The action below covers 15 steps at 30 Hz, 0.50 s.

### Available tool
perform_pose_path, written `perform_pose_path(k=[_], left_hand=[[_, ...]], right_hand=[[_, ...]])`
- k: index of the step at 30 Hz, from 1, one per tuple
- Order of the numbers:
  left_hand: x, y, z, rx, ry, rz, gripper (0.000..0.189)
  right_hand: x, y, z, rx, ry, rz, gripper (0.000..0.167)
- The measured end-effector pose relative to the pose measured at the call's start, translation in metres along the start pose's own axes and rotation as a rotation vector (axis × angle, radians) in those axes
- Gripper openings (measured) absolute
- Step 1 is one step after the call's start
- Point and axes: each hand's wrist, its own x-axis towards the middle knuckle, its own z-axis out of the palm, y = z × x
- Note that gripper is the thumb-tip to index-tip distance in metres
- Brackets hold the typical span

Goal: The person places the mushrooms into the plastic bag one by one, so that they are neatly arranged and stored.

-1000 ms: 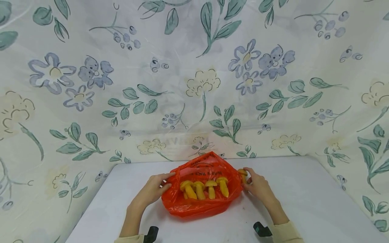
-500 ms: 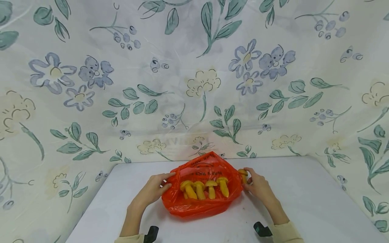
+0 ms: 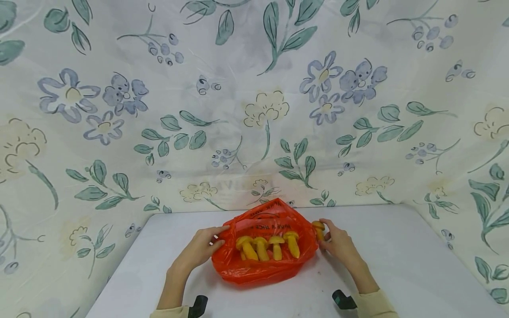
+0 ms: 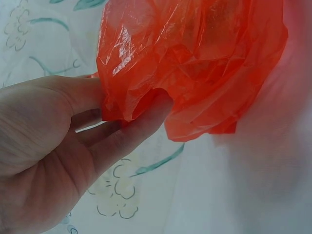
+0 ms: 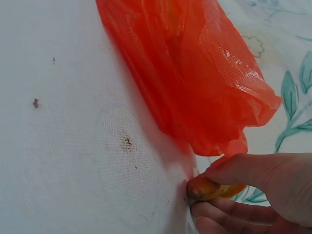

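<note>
A red plastic bag (image 3: pixel 264 276) lies with its mouth open on the white table. Several yellow mushrooms (image 3: pixel 276 248) rest in a row inside it, caps toward the back. My left hand (image 3: pixel 199 247) pinches the bag's left edge; in the left wrist view the red film (image 4: pixel 204 73) bunches around the fingertips. Just outside the bag's right edge, my right hand (image 3: pixel 341 245) holds another yellow mushroom (image 3: pixel 319 228) between thumb and fingers. The right wrist view shows the stem end of this mushroom (image 5: pixel 207 189) close to the bag's crumpled corner; its cap is mostly hidden there.
The white tabletop (image 3: pixel 397 265) extends to both sides of the bag and in front of it. Small dark specks (image 5: pixel 127 141) mark its surface. Behind the table hangs a floral cloth (image 3: pixel 238 132). Dark devices (image 3: pixel 343 300) sit at both wrists.
</note>
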Motion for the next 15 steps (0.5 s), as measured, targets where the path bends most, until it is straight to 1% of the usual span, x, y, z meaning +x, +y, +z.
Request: perform_pose_path(k=[12,15], left_hand=[[-0.0001,-0.0005,-0.0003,0.001,-0.005,-0.008,0.043],[0.0002,-0.0008,-0.0015,0.016,-0.004,0.016,0.042]], right_hand=[[-0.0008,0.0005,-0.0035,0.012,-0.014,0.045,0.067],[-0.0013,-0.0002,-0.0044,0.025,-0.018,0.054,0.067]])
